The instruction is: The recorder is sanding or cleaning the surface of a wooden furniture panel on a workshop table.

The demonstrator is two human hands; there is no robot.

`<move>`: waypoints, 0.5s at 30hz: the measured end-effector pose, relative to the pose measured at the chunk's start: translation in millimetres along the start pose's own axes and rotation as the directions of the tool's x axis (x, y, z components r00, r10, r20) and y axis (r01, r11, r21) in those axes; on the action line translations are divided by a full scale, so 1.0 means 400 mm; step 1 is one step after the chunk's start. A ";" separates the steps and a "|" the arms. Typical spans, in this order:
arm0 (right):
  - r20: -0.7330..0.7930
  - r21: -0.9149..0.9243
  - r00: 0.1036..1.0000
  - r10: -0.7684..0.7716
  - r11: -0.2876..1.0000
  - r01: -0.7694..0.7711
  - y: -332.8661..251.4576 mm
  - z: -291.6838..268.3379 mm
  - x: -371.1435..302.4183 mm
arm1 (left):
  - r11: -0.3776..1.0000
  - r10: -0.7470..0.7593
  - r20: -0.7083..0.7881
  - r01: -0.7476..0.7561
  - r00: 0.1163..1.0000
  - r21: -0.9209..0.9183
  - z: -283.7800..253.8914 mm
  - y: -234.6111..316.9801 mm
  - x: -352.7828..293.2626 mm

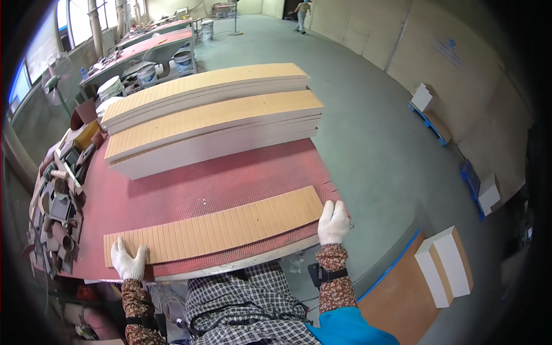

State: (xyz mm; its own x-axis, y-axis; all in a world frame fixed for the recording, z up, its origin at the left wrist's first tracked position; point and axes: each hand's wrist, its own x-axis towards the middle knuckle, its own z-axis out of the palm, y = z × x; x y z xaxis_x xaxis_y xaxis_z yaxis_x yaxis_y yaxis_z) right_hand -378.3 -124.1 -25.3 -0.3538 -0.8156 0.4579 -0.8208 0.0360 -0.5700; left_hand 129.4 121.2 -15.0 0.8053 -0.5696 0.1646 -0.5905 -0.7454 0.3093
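Observation:
A long tan panel with grooves across its width [224,230] lies along the near edge of the red-topped table [230,169]. Near its left end my gloved left hand [129,260] rests on the panel, thumb and fingers spread apart. My gloved right hand [333,223] is closed at the panel's right end, its fingers pressed together. Part of that grip is hidden from view. Farther back on the table are two stacks of similar boards, a nearer stack [218,135] and a farther stack [210,83], tan on top with white sides.
Scraps and offcuts [57,213] crowd the table's left side, near a standing fan [53,80]. On the right, white-sided blocks [445,264] stand on a brown board [397,293]. Blue pallets [428,123] line the wall. A person [301,16] is far off.

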 end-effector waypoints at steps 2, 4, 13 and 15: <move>0.080 0.018 0.997 -0.018 1.000 0.017 0.018 0.002 0.033 | 1.000 -0.012 -0.027 0.012 1.000 0.017 -0.008 -0.003 -0.014; 0.113 -0.039 0.993 0.016 0.999 -0.012 0.032 0.002 0.049 | 0.993 -0.015 -0.083 0.025 0.996 0.114 -0.008 -0.005 -0.012; 0.246 -0.069 0.969 0.024 0.998 -0.007 0.067 0.014 0.056 | 0.969 -0.123 -0.202 0.161 0.972 0.187 0.004 -0.113 0.028; 0.253 -0.089 0.967 0.024 0.996 -0.002 0.072 0.011 0.063 | 0.977 -0.154 -0.160 0.175 0.975 0.126 -0.009 -0.123 0.029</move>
State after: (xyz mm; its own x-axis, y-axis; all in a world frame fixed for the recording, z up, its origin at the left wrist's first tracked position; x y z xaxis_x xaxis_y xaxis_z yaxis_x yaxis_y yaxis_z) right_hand -408.7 -146.1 -33.1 -0.2485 -0.9340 0.2566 -0.8568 0.0884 -0.5080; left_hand 167.9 152.6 -25.0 0.8844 -0.3854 0.2632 -0.4428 -0.8711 0.2124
